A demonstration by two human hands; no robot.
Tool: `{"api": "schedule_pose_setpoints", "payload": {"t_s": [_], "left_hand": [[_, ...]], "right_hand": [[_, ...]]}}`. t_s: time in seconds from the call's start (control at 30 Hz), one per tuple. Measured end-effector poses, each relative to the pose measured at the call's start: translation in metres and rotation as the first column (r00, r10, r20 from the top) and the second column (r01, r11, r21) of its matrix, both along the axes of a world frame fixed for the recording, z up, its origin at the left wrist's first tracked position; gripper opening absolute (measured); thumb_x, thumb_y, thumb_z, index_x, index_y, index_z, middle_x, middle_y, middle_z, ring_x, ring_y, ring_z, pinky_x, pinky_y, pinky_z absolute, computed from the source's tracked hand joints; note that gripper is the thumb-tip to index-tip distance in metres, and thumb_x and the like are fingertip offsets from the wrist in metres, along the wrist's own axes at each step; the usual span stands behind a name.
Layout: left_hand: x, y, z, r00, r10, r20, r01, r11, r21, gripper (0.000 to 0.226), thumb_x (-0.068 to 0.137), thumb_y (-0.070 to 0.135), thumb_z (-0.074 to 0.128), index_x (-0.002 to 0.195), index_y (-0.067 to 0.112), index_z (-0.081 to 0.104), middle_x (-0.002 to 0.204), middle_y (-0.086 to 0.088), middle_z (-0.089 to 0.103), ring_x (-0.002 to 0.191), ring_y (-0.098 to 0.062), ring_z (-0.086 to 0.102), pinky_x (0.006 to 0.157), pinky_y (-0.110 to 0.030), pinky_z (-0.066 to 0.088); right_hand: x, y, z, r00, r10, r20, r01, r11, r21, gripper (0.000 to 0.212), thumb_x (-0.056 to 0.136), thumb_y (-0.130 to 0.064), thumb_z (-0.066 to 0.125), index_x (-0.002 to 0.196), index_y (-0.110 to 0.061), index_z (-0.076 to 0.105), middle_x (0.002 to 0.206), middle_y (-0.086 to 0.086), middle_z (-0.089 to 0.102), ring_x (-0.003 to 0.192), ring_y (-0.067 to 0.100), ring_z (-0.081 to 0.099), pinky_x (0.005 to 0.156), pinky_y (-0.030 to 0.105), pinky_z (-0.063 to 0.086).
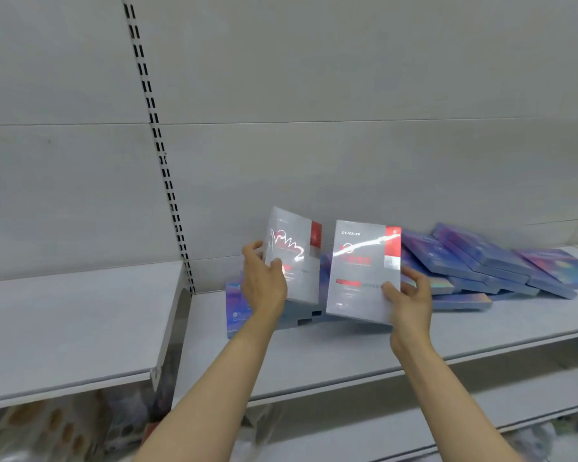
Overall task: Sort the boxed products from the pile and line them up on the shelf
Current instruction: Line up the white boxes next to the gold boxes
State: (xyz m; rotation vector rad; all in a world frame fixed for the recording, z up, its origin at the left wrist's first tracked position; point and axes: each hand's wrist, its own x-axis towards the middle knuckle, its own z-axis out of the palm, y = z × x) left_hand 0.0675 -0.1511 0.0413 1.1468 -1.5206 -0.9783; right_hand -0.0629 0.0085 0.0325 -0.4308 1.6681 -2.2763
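My left hand (263,281) grips a flat silver box with a red corner (297,258), held upright above the shelf (314,355). My right hand (409,296) holds a second silver-and-red box (361,271) upright beside it, its lower edge near the shelf surface. Behind both, a pile of flat blue-purple boxes (474,265) lies slumped and overlapping along the back of the shelf to the right. One more blue box (236,310) stands at the left, partly hidden behind my left wrist.
A lower white shelf (70,325) adjoins on the left, past a slotted upright rail (167,181). The grey back panel rises behind. Bagged goods show on the shelves below (54,428).
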Motion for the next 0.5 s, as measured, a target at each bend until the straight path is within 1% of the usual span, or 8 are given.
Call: {"api": "schedule_pose_setpoints", "payload": {"t_s": [0.07,0.1,0.17,0.2,0.3,0.4,0.43,0.5], "left_hand": [[0.024,0.001,-0.001,0.984,-0.013,-0.18,0.013,1.0,-0.003,0.035,0.091,0.012,0.051,0.118,0.032,0.043,0.116,0.007,0.062,0.09,-0.011,0.061,0.068,-0.028,0.044],[0.037,0.0,-0.001,0.957,-0.033,-0.29,0.039,0.999,0.016,0.035,0.092,0.01,0.051,0.118,0.033,0.045,0.116,0.006,0.062,0.092,-0.009,0.061,0.071,-0.027,0.047],[0.064,-0.004,0.003,0.869,-0.076,-0.488,0.118,0.992,0.055,0.039,0.095,0.005,0.051,0.123,0.032,0.048,0.118,0.005,0.061,0.1,-0.011,0.062,0.076,-0.027,0.054],[0.08,-0.006,0.006,0.829,-0.091,-0.552,0.151,0.986,0.065,0.041,0.096,0.002,0.051,0.127,0.029,0.049,0.119,0.004,0.061,0.103,-0.012,0.062,0.076,-0.026,0.056],[0.128,-0.016,0.014,0.764,-0.093,-0.639,0.177,0.982,0.068,0.047,0.094,0.0,0.056,0.133,0.026,0.051,0.122,0.001,0.064,0.106,-0.015,0.065,0.075,-0.026,0.059],[0.181,-0.025,0.022,0.726,-0.057,-0.685,0.167,0.981,0.096,0.049,0.093,0.001,0.058,0.127,0.036,0.057,0.122,0.004,0.068,0.105,-0.014,0.068,0.08,-0.03,0.06],[0.2,-0.028,0.025,0.712,-0.051,-0.7,0.169,0.981,0.1,0.05,0.093,0.001,0.058,0.128,0.036,0.057,0.123,0.005,0.068,0.105,-0.013,0.068,0.081,-0.029,0.059],[0.239,-0.034,0.032,0.682,-0.048,-0.73,0.169,0.981,0.093,0.052,0.093,-0.002,0.057,0.136,0.029,0.055,0.127,0.003,0.067,0.109,-0.015,0.067,0.088,-0.031,0.057]], "right_hand": [[0.013,-0.007,0.003,0.999,0.022,-0.025,-0.023,1.0,-0.015,0.035,0.09,0.002,0.059,0.115,-0.022,0.052,0.109,0.009,0.064,0.096,0.025,0.061,0.075,0.032,0.052],[0.021,-0.011,0.006,0.999,0.035,-0.036,-0.035,0.999,-0.022,0.035,0.09,0.002,0.059,0.115,-0.021,0.052,0.107,0.007,0.064,0.094,0.023,0.06,0.071,0.029,0.05],[0.04,-0.02,0.011,0.996,0.063,-0.064,-0.066,0.997,-0.039,0.035,0.091,0.002,0.059,0.117,-0.02,0.052,0.104,0.002,0.064,0.092,0.02,0.059,0.068,0.026,0.048],[0.051,-0.025,0.014,0.994,0.082,-0.074,-0.085,0.995,-0.047,0.035,0.091,0.002,0.059,0.118,-0.02,0.052,0.105,0.001,0.064,0.092,0.02,0.06,0.069,0.027,0.049],[0.086,-0.041,0.024,0.984,0.14,-0.108,-0.147,0.987,-0.059,0.035,0.091,0.001,0.06,0.114,-0.023,0.051,0.106,0.001,0.065,0.092,0.016,0.063,0.067,0.025,0.052],[0.128,-0.061,0.031,0.976,0.184,-0.12,-0.194,0.978,-0.081,0.037,0.09,0.0,0.061,0.108,-0.031,0.053,0.111,0.008,0.067,0.101,0.026,0.064,0.072,0.033,0.054],[0.146,-0.067,0.034,0.974,0.194,-0.121,-0.205,0.975,-0.09,0.039,0.09,0.0,0.061,0.106,-0.033,0.053,0.113,0.01,0.067,0.104,0.029,0.064,0.073,0.032,0.054],[0.181,-0.079,0.037,0.969,0.219,-0.111,-0.231,0.967,-0.11,0.038,0.089,0.001,0.061,0.11,-0.031,0.054,0.114,0.012,0.066,0.104,0.028,0.064,0.066,0.024,0.053]]}}
